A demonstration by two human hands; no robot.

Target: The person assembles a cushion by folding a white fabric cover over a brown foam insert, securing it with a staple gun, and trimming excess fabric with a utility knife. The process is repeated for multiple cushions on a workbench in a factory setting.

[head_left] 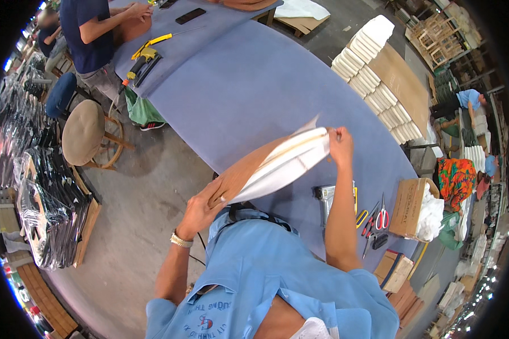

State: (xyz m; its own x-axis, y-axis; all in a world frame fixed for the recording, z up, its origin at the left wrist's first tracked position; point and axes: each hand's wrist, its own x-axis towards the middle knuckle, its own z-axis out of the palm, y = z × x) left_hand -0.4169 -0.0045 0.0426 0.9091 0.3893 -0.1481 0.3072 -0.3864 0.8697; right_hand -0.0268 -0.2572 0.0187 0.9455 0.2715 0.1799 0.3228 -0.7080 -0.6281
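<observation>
Above the near edge of the blue-grey table (254,85), I hold up a padded panel (283,161) between both hands. One face is brown; the other shows white layers with a pale strip along them. My left hand (202,208), with a watch at its wrist, is closed round the panel's near left end. My right hand (340,146) pinches its far right end. Beside my right forearm lies a silver staple gun (324,202), partly hidden by the arm. Farther right are yellow-handled scissors (361,218), red-handled scissors (382,219) and a slim red-and-black tool (370,219).
A carton (408,206) with white stuffing stands at the table's right edge. Stacked white pads (373,68) rise beyond it. Yellow-and-black tools (144,65) and a phone (190,16) lie toward the far end, where a person (90,39) works. A round stool (83,133) stands left.
</observation>
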